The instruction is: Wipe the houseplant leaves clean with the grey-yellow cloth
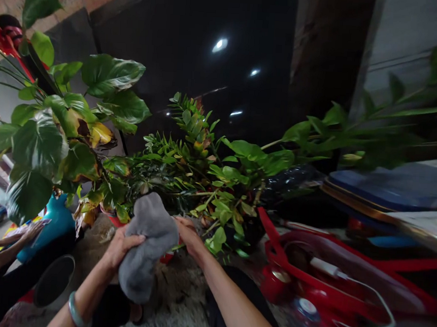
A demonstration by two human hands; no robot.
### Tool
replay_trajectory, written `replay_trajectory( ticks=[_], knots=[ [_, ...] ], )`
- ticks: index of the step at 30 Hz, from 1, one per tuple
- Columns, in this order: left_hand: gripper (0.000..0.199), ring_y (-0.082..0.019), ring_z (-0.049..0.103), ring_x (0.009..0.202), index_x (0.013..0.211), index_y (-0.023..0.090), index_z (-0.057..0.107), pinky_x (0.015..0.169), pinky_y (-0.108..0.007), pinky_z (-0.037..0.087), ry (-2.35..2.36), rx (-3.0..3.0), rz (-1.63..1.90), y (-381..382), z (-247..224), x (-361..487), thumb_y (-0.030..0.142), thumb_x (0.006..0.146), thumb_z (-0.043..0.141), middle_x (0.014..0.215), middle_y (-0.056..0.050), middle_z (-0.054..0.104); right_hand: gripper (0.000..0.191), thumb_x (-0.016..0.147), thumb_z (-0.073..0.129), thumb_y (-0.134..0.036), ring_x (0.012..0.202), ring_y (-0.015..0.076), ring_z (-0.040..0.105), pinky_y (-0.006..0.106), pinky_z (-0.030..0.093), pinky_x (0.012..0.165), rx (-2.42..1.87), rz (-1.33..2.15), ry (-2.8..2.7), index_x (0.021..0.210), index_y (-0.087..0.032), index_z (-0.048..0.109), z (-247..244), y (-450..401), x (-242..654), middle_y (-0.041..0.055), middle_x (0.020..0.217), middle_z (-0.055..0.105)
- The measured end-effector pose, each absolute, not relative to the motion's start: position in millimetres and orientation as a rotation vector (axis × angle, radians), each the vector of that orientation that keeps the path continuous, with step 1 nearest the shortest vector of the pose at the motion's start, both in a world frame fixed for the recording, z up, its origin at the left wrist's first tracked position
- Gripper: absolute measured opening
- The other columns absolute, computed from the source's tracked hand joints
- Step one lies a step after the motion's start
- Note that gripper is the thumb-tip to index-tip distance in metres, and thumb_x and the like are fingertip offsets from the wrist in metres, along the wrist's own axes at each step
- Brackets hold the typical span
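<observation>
A soft grey cloth [150, 245] hangs bunched up in front of me, over the floor. My left hand [119, 246] grips its left side, thumb pressed on top and the other fingers behind it. At the cloth's right edge, my right hand [189, 234] is closed on it, with the fingertips partly hidden. Just beyond the cloth grow leafy green potted plants [227, 198]. A small part of a red pot [166, 257] shows between my hands.
Another person's hands [29, 233] rest on a turquoise vase [58, 215] at left, above a grey bucket [55, 281]. A large-leafed plant [111, 105] leans in from the left. On the right are a red bag [307, 280] with a white cable and a blurred blue-topped stack [391, 186].
</observation>
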State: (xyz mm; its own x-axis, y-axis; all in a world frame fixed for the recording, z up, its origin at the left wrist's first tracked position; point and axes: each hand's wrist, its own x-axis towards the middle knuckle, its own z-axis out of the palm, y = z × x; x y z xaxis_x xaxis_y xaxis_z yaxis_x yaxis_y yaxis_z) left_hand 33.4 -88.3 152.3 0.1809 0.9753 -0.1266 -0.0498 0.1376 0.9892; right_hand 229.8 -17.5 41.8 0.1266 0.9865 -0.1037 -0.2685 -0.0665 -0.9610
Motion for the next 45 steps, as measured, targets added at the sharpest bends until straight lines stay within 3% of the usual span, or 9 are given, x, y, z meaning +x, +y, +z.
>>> replay_trajectory(
  ticks=[6, 12, 15, 23, 32, 35, 39, 42, 45],
  knots=[
    [0.057, -0.021, 0.073, 0.08, 0.107, 0.015, 0.074, 0.077, -0.031, 0.059, 1.045, 1.079, 1.614, -49, 234, 25, 0.05, 0.064, 0.085, 0.091, -0.006, 0.079, 0.026, 0.068, 0.068, -0.044, 0.036, 0.0084, 0.046, 0.018, 0.031, 0.034, -1.145, 1.359, -0.856, 0.063, -0.019, 0.063, 44, -21, 230, -0.0032, 0.047, 0.058],
    [0.048, -0.024, 0.071, 0.067, 0.09, 0.013, 0.078, 0.066, -0.033, 0.057, 1.198, 1.135, 1.075, -54, 153, 42, 0.042, 0.055, 0.09, 0.079, -0.009, 0.079, 0.027, 0.067, 0.069, -0.045, 0.036, 0.0093, 0.045, 0.019, 0.029, 0.035, -1.109, 1.362, -0.844, 0.061, -0.02, 0.06, 37, -21, 233, -0.0038, 0.046, 0.056],
    [0.046, -0.025, 0.073, 0.071, 0.091, 0.013, 0.079, 0.069, -0.033, 0.057, 1.122, 1.189, 0.81, -77, 133, 38, 0.042, 0.057, 0.09, 0.083, -0.01, 0.08, 0.028, 0.065, 0.07, -0.043, 0.037, 0.0096, 0.042, 0.02, 0.027, 0.036, -1.109, 1.352, -0.857, 0.056, -0.021, 0.056, 33, -24, 239, -0.0052, 0.042, 0.051],
    [0.051, -0.022, 0.073, 0.078, 0.097, 0.013, 0.077, 0.075, -0.03, 0.058, 0.964, 1.182, 1.437, -33, 233, 42, 0.044, 0.059, 0.088, 0.091, -0.008, 0.08, 0.026, 0.064, 0.069, -0.043, 0.04, 0.0103, 0.048, 0.021, 0.032, 0.036, -1.126, 1.389, -0.829, 0.067, -0.018, 0.068, 36, -23, 243, -0.0017, 0.051, 0.06],
    [0.039, -0.026, 0.071, 0.069, 0.085, 0.017, 0.08, 0.068, -0.035, 0.057, 1.048, 1.321, 0.73, -46, 158, 65, 0.04, 0.054, 0.09, 0.078, -0.006, 0.079, 0.031, 0.048, 0.079, -0.044, 0.047, 0.0136, 0.05, 0.024, 0.035, 0.041, -0.975, 1.385, -0.833, 0.054, -0.022, 0.057, 36, -33, 247, -0.0018, 0.048, 0.058],
    [0.045, -0.025, 0.071, 0.068, 0.087, 0.014, 0.079, 0.067, -0.033, 0.057, 0.945, 1.349, 0.823, -54, 193, 56, 0.041, 0.053, 0.092, 0.078, -0.007, 0.078, 0.031, 0.053, 0.077, -0.044, 0.045, 0.0124, 0.048, 0.023, 0.032, 0.04, -1.021, 1.389, -0.851, 0.052, -0.021, 0.056, 35, -34, 253, -0.001, 0.049, 0.059],
    [0.051, -0.022, 0.071, 0.074, 0.093, 0.012, 0.077, 0.074, -0.031, 0.057, 0.86, 1.296, 1.288, -27, 238, 58, 0.043, 0.055, 0.09, 0.087, -0.008, 0.079, 0.025, 0.065, 0.071, -0.042, 0.041, 0.0105, 0.047, 0.021, 0.032, 0.038, -1.133, 1.425, -0.819, 0.067, -0.018, 0.068, 35, -29, 253, -0.0017, 0.052, 0.06],
    [0.055, -0.021, 0.07, 0.072, 0.097, 0.012, 0.076, 0.075, -0.032, 0.056, 0.981, 1.188, 1.338, -9, 217, 66, 0.043, 0.054, 0.091, 0.085, -0.007, 0.078, 0.024, 0.068, 0.071, -0.041, 0.04, 0.0095, 0.046, 0.02, 0.031, 0.036, -1.134, 1.44, -0.809, 0.071, -0.017, 0.067, 33, -26, 248, -0.0023, 0.051, 0.059],
    [0.054, -0.022, 0.069, 0.068, 0.092, 0.011, 0.077, 0.072, -0.034, 0.055, 1.169, 1.186, 1.035, -18, 165, 66, 0.042, 0.051, 0.093, 0.079, -0.008, 0.077, 0.025, 0.068, 0.071, -0.042, 0.038, 0.0093, 0.045, 0.02, 0.029, 0.036, -1.095, 1.437, -0.848, 0.068, -0.018, 0.063, 29, -26, 247, -0.0032, 0.05, 0.057]
  ],
)
